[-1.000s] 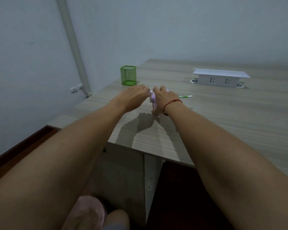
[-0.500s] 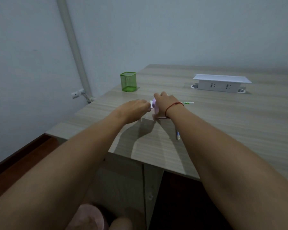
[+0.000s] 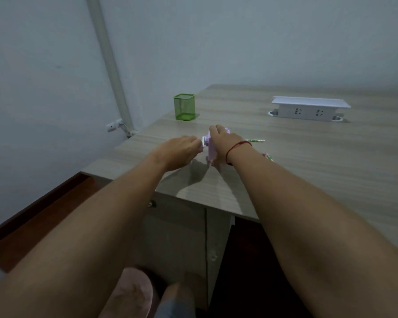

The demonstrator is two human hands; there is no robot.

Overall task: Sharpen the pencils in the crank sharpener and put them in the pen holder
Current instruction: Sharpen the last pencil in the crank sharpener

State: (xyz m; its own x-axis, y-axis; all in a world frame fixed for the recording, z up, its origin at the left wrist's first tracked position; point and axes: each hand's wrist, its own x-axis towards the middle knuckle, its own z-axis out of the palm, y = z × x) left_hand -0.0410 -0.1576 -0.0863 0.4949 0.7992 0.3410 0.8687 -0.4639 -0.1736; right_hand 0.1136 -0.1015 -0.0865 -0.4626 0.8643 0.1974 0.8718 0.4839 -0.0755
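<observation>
Looking down from the head view, we see both bare arms reaching out over a wood-grain table. Our right hand, with a red string bracelet on its wrist, is clamped over the top of the lilac crank sharpener, fingers curled round its body and pressing it to the tabletop. Our left hand is just to the left of it, fingers curled in and pinching the white crank handle on the sharpener's left end.

A green pencil sticks out past the right wrist, level with the table; whether it sits in the sharpener we cannot tell, as the hand hides that end. The end of a second pencil peeks out beside the right forearm.

The green mesh pen holder stands upright near the far left table edge, well apart from the sharpener. A white socket box sits at the far right.
</observation>
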